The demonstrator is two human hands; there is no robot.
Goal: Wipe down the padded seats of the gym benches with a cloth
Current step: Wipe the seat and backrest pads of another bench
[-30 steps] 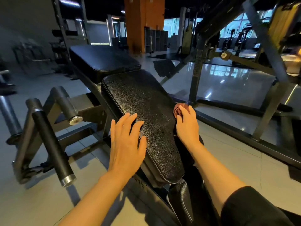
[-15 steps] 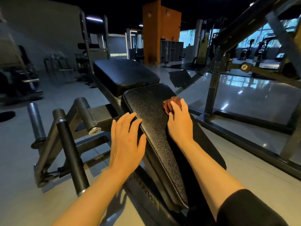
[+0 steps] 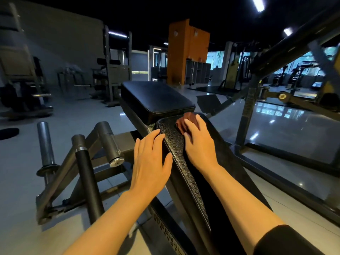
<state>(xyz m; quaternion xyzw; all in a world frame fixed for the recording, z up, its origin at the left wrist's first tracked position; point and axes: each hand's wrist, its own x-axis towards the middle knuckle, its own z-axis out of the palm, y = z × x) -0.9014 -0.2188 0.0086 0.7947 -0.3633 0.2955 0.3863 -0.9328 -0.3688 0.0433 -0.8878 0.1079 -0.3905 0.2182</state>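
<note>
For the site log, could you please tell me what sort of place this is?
Most likely a commercial gym: a padded bench seat under a cloth, plate-loaded machine posts, and cardio machines by the far windows.

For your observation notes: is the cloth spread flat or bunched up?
Bunched up: the cloth shows as a crumpled lump under the right hand.

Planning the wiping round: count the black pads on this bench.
2. The near pad lies under both hands, the right hand pressing the cloth at its far end. The far pad sits just beyond. More may be hidden below the frame.
</note>
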